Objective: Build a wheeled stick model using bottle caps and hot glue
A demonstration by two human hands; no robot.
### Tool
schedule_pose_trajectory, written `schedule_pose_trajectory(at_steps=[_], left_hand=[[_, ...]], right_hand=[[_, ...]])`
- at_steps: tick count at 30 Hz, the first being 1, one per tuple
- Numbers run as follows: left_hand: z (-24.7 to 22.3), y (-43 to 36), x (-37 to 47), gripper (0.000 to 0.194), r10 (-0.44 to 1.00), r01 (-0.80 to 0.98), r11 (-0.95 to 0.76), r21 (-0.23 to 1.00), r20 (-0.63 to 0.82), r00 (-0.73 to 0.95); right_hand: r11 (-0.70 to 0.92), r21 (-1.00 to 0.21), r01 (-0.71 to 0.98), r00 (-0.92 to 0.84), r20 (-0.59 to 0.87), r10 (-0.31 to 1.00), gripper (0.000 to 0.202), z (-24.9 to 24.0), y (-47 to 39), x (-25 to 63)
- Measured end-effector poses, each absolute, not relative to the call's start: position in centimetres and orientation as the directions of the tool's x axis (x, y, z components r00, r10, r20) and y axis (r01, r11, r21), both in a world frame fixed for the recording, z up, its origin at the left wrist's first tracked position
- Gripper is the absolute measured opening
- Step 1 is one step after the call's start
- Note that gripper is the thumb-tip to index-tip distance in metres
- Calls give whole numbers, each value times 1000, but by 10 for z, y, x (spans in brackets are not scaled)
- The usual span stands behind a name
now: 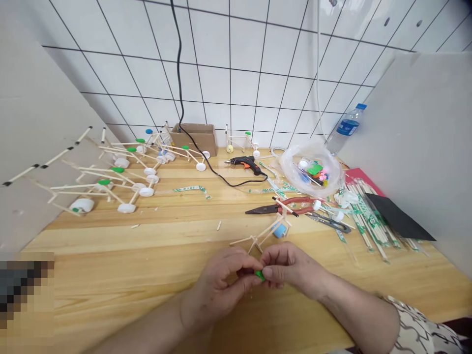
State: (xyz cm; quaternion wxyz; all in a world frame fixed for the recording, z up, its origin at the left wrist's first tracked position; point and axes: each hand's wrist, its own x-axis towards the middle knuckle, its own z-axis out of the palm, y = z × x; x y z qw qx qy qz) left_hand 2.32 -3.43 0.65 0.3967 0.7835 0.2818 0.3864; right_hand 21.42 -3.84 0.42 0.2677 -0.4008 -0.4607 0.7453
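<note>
A small green piece is pinched between the fingertips of both hands near the table's front edge. My left hand is closed on it from the left, and my right hand is closed on it from the right. Just beyond the fingers stands a stick frame with a blue part and a black-tipped crossbar. Part of this frame is hidden behind the hands.
Several stick models with white wheels stand at the left. Behind the hands lie red-handled pliers, a glue gun and its cord. At right are a plastic bag, wrapped chopsticks, black sheet and bottle.
</note>
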Motion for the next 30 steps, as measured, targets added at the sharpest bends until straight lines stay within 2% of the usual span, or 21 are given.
schedule_pose_trajectory(at_steps=[15, 30], left_hand=[[7, -33, 24, 7, 799, 106, -451, 886, 348, 491], [6, -33, 24, 10, 813, 108, -409, 906, 308, 495]], right_hand=[[-428, -901, -67, -532, -330, 780, 29, 7, -34, 216], [-435, -900, -10, -528, -365, 767, 30, 9, -33, 216]])
